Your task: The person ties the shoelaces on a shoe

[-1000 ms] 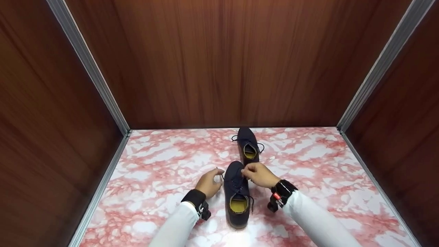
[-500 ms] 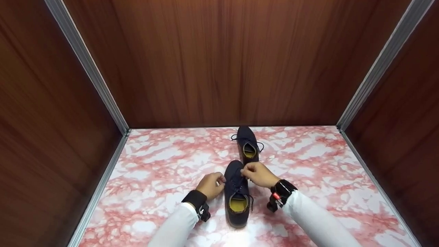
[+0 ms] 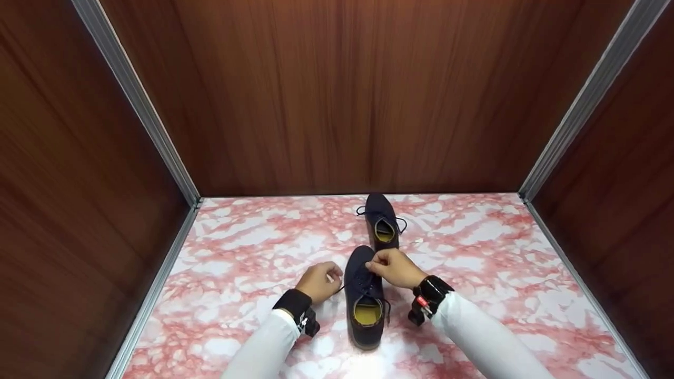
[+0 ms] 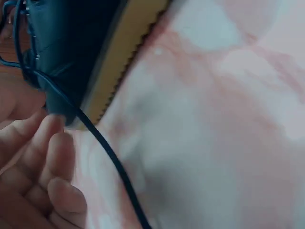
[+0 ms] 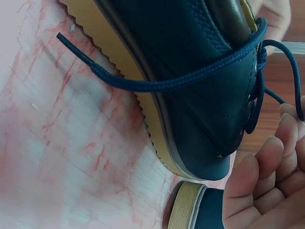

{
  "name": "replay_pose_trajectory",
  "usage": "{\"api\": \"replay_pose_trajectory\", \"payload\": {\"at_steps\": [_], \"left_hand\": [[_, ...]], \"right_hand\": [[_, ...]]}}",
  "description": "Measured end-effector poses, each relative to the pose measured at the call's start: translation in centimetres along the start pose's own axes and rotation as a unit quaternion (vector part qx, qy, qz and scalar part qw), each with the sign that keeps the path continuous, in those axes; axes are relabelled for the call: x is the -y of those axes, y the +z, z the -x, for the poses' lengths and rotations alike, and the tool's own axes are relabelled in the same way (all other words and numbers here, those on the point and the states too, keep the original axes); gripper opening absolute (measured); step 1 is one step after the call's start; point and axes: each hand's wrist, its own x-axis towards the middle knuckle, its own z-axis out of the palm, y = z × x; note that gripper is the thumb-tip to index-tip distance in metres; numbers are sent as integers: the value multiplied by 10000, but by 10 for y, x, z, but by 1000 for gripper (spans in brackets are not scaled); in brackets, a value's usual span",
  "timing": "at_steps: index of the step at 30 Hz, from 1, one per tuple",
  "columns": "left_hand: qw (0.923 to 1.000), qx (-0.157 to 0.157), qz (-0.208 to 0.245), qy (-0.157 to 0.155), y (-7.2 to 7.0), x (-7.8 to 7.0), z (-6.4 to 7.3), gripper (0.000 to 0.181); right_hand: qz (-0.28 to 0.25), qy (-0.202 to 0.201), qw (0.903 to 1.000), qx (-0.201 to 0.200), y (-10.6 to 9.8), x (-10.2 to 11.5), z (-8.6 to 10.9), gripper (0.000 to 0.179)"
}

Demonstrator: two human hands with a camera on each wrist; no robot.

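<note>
A dark navy lace-up shoe with a yellow insole stands on the marbled surface, toe pointing away. To its left, my left hand pinches a shoelace with curled fingers; the exact pinch point is hidden. My right hand is over the front of the shoe, thumb and finger pinching a loop of the dark blue lace. Another lace end hangs loose across the shoe's right side in the right wrist view.
The matching shoe, its laces out to both sides, stands just beyond, close to the near shoe's toe. Brown wood-grain panels with grey metal corner strips enclose the red-and-white marbled surface at the back and sides.
My left hand came in to the shoe's side, then drew slightly back left, a lace now stretching between it and the shoe. My right hand has barely shifted.
</note>
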Motion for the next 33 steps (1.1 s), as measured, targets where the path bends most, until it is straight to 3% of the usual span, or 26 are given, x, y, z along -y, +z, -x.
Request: {"api": "replay_pose_trajectory", "payload": {"at_steps": [3,6,14,23,29,33], "left_hand": [[9994,-214,192,184,2,-7,-3,24],[9986,-124,434,258,6,-14,-4,28],[9983,78,586,3,12,-22,-6,28],[9962,277,803,-182,9,-26,-7,39],[9968,329,676,-280,10,-30,-7,64],[9983,286,425,-277,11,-33,-7,68]], "right_hand": [[35,37,10000,-78,-1,2,-1,32],[56,101,9998,-170,-1,3,-1,32],[-43,165,9998,-86,-2,-2,-1,34],[-362,35,9992,138,-7,-10,6,24],[-288,-84,9991,306,-10,-21,18,11],[-417,-133,9968,665,-11,-26,28,10]]}}
